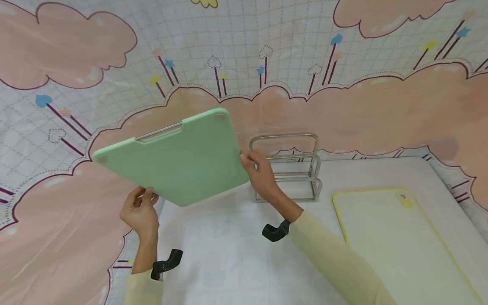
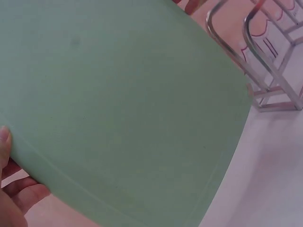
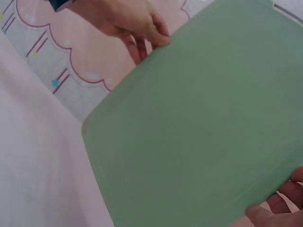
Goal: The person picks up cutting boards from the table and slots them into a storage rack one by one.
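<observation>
A light green cutting board with a slotted handle along its upper edge is held tilted in the air above the table's left part. My left hand pinches its lower left edge between thumb and fingers. On the opposite edge, my right hand grips the board near its right corner. Just behind the right hand stands a metal wire rack, partly covered by that hand. The green surface fills most of both wrist views, where the left thumb and right thumb press on it.
A white cutting board with a yellow rim lies flat on the right of the white table. Behind the table hangs a cloth backdrop printed with clouds, which also drops down at the left side.
</observation>
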The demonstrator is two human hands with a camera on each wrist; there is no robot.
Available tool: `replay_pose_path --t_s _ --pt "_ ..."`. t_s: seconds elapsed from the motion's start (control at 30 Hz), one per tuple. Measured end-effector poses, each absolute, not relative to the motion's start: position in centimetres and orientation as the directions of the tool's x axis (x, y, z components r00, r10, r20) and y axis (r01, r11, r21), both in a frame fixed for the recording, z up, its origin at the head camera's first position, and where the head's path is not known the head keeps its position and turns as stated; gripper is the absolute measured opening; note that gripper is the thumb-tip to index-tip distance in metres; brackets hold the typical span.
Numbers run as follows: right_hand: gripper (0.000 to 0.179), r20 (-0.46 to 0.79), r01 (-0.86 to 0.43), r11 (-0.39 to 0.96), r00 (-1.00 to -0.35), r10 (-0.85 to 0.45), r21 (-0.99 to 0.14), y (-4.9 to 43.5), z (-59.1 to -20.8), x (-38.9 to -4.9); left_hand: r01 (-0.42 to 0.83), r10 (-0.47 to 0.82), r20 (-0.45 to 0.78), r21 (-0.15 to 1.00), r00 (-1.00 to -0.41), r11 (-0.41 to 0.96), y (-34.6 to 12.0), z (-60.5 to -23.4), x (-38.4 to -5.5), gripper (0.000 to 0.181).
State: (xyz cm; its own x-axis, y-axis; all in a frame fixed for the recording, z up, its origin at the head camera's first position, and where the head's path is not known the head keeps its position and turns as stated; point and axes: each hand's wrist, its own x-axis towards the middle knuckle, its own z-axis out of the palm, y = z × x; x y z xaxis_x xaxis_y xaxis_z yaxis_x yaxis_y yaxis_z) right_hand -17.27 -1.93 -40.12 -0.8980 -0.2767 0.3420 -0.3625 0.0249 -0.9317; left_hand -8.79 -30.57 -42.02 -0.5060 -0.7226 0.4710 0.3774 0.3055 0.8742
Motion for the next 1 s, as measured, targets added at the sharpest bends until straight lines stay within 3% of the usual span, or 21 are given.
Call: replay_pose_path --t_s 0.17,0.3,0.43,0.57,0.83,1.0 --pt "0.046 0.33 -0.371 0.055 -0.877 -0.35 -0.927 -0.9 -39.7 -18.4 0.356 -0.724 0.488 0.868 -0.487 0.346 -30.4 -41.7 -9.9 0.023" --pt "0.069 0.365 -0.41 0.06 -0.863 -0.35 -0.91 -0.3 -39.4 -19.0 0.358 -0.711 0.504 0.86 -0.491 0.363 -30.1 -41.5 -10.7 0.019" --pt "0.077 0.379 -0.429 0.079 -0.857 -0.349 -0.9 0.1 -39.2 -19.1 0.384 -0.705 0.52 0.849 -0.482 0.364 -29.7 -41.6 -11.3 0.015" --pt "0.074 0.367 -0.42 0.084 -0.86 -0.354 -0.904 0.3 -39.1 -19.3 0.391 -0.713 0.498 0.859 -0.493 0.329 -29.2 -41.7 -11.6 0.02" --pt "0.039 0.339 -0.376 0.049 -0.878 -0.339 -0.925 1.1 -39.6 -20.0 0.357 -0.704 0.436 0.894 -0.56 0.27 -28.7 -42.2 -13.1 0.022" --pt "0.039 0.298 -0.32 -0.004 -0.878 -0.374 -0.947 1.4 -39.4 -19.6 0.354 -0.693 0.438 0.895 -0.573 0.273 -28.7 -42.6 -13.6 0.013"
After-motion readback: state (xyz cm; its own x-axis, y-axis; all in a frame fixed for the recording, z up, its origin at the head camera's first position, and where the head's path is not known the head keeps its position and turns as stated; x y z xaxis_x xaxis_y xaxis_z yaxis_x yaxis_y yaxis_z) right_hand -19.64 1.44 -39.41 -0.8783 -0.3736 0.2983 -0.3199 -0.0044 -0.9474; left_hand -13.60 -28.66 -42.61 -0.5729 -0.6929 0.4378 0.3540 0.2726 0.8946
